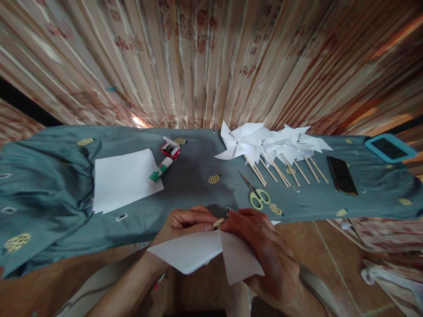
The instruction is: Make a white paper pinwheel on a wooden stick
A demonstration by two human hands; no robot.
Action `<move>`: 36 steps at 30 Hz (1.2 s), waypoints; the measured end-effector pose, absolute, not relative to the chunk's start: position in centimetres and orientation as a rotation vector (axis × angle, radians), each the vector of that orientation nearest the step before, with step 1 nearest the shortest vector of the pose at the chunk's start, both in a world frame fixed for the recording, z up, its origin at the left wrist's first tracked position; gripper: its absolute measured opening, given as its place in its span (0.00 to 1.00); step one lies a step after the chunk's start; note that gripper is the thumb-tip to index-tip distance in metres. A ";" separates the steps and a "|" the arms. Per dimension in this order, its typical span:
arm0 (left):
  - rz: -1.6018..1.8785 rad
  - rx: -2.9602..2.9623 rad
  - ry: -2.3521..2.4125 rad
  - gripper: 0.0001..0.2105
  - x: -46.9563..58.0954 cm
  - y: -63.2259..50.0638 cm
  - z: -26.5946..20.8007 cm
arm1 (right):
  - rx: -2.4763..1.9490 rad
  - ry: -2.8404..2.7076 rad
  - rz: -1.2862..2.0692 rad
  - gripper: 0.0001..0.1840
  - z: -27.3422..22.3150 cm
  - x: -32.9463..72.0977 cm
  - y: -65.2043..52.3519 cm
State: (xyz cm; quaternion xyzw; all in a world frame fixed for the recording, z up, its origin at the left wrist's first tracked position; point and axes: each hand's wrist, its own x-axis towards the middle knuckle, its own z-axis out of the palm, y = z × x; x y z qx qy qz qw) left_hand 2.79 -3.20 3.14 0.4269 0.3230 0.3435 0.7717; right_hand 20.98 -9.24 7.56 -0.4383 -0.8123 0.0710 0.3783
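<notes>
Close to my body, at the front edge of the table, both hands work on a white paper pinwheel (191,251) whose folded blades hang below my fingers. My left hand (188,226) is closed, thumb and fingers pinching at a light wooden stick (218,223). Curled around the pinwheel from the other side, my right hand (261,246) has its fingertips at the stick's end. Most of the stick and the pinwheel's centre are hidden by my hands. Just beyond them lie scissors (258,198) with pale green handles.
Several finished pinwheels (238,141) on sticks lie at the back right. A dark phone (343,175) and a blue-framed device (391,147) are further right. Left of centre are paper sheets (125,180), a green-and-white glue stick (161,170) and a small red box (171,149). A curtain (198,66) hangs behind.
</notes>
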 end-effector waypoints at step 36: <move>0.802 0.485 1.017 0.13 4.1 -4.6 3.2 | -1.463 -1.450 0.831 0.11 3.5 18.8 -8.1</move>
